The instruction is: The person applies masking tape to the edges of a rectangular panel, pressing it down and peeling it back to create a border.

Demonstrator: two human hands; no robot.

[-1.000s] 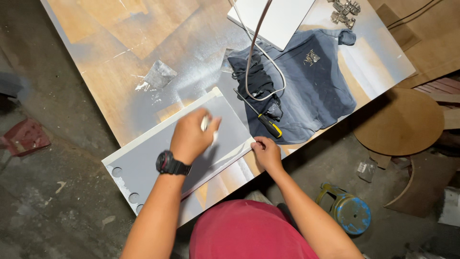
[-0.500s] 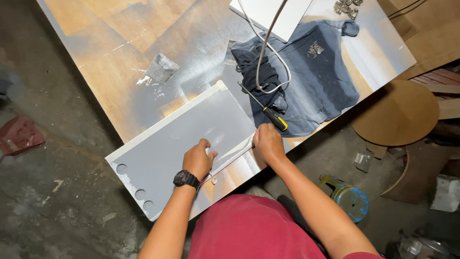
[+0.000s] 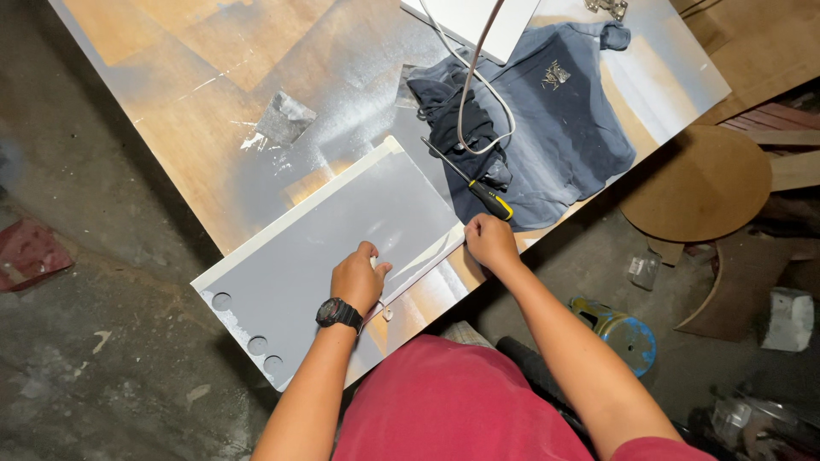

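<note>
Pinched between my right hand [image 3: 489, 242] fingers is the corner of a thin white strip [image 3: 424, 271] along the grey panel [image 3: 325, 248]. My left hand [image 3: 357, 279] curls loosely on that panel, which lies at the near edge of the workbench [image 3: 171, 94], beside a screwdriver [image 3: 478, 188].

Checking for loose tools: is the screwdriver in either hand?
No, the screwdriver lies on the dark cloth, apart from both hands.

Single head view; looks steeply down, fairly near, onto the table [image 3: 171, 102]; edges perhaps tilted.
</note>
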